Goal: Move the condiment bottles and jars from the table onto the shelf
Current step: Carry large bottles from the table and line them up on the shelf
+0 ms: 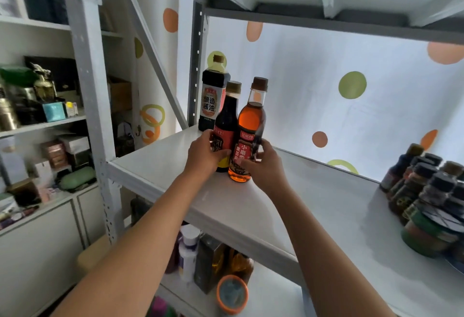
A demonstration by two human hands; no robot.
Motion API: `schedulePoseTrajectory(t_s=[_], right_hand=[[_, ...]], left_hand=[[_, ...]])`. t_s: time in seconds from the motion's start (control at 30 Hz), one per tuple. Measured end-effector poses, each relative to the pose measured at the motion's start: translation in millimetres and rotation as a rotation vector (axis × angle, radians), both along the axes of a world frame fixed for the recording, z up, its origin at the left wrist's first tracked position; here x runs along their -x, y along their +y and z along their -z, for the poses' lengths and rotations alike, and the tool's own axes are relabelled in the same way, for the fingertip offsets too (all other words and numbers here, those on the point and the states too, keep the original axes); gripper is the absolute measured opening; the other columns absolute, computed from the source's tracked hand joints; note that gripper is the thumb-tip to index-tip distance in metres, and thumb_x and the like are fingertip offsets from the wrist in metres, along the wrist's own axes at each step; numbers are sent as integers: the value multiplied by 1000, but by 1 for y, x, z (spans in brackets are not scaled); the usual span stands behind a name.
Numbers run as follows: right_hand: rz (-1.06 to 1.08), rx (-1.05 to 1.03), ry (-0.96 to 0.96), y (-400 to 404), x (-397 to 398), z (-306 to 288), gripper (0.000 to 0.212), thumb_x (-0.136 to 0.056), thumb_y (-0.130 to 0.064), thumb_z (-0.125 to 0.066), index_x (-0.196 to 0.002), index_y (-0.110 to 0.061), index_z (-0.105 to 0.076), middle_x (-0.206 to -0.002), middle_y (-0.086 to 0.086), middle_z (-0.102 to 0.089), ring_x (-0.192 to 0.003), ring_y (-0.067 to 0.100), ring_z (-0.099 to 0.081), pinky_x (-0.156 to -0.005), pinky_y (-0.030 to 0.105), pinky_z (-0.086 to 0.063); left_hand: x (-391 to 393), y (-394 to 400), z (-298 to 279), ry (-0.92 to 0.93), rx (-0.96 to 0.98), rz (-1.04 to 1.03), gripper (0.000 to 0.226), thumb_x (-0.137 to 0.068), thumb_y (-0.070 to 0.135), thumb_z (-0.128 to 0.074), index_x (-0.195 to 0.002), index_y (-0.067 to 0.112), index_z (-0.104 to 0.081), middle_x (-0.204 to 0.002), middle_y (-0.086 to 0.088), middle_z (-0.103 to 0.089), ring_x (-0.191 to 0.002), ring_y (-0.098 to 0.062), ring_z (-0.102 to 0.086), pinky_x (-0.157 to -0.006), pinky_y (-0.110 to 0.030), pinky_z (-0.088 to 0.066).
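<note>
on shelf [251, 206], fingers [221, 154] curled round bottles [247, 140]

1. This looks like a home storage room or pantry corner, not a shop or workplace.
2. A white metal rack [251, 206] with perforated uprights holds sauce bottles and a cluster of condiment jars [426, 196] on its board.
3. The level below carries more bottles and an orange-rimmed lid [232, 294].
4. Behind the rack hangs a white curtain with coloured dots [351, 85].
5. To the left, a white cupboard unit [37, 249] is crowded with boxes, a small brass figure [44, 83] and household odds and ends.
</note>
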State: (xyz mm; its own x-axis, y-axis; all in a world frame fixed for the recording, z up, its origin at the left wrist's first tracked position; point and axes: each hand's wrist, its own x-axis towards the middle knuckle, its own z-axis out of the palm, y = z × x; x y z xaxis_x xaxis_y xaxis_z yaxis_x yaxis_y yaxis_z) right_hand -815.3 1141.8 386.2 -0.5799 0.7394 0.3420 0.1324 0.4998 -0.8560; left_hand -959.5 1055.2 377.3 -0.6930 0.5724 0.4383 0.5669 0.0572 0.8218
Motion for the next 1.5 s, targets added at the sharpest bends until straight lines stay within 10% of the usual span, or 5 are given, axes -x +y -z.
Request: schedulePoseTrajectory(t_s=[0.53, 1.5], right_hand=[[75, -38, 8, 103, 94, 5, 55, -85, -24, -72, -134, -25, -47, -113, 2, -70, -99, 21, -67, -85, 42, -56], [124, -6, 39, 157, 140, 36, 65, -86, -23, -70, -142, -32, -36, -112, -4, -70, -99, 18, -66, -82, 35, -52]], left_hand=[[74, 122, -1, -21, -62, -33, 42, -82, 22, -76, -119, 12, -61, -116, -6, -65, -110, -23, -60, -85, -28, -45], [83, 158, 15, 92, -43, -271, 62, -81, 17, -76, -137, 8, -50, -129, -13, -53, -121, -27, -51, -101, -34, -41]])
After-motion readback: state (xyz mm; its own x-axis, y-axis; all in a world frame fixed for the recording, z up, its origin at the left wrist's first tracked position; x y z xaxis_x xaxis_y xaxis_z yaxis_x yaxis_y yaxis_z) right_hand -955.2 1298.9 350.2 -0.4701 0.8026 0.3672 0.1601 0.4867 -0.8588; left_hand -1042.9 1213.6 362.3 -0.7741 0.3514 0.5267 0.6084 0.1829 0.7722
